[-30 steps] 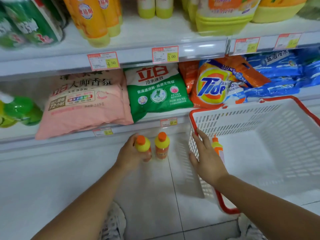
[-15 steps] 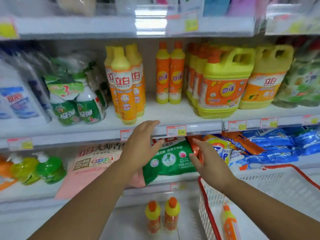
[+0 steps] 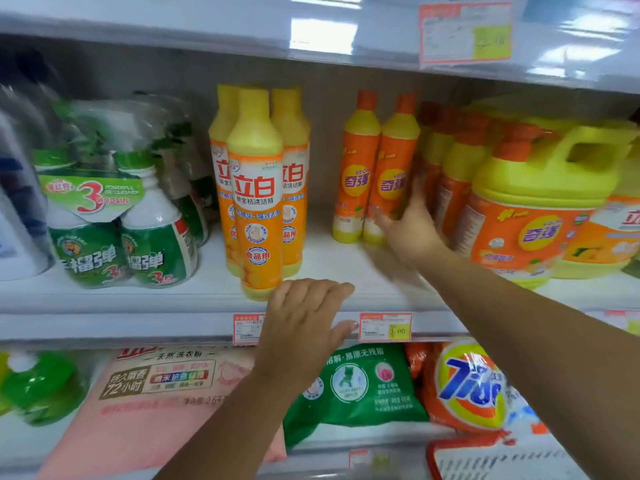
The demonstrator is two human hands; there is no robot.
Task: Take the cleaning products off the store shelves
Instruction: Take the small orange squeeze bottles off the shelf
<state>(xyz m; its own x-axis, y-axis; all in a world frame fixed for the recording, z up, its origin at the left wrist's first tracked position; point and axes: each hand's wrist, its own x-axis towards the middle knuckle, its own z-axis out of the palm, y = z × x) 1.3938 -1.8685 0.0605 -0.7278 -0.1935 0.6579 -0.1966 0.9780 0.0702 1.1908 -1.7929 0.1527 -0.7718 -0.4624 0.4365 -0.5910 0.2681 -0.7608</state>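
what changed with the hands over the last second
Both hands rose from the floor to the dish soap shelf. The left hand let go of the small floor bottle and now hovers open at its edge. The right hand left the basket and reaches the right orange bottle; grip too blurred to tell. Shelf stock stayed put.

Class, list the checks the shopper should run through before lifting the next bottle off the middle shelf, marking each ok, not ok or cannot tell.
1. Right hand is at the right-hand small orange plastic bottle with the yellow shoulder: ok.
2. Fingers closed firmly round it: cannot tell, blurred.
3. Left hand free, holding nothing: ok.
4. Twin small orange bottle beside it stands upright: ok.
5. Red-rimmed white plastic basket has room: cannot tell, only its corner shows.
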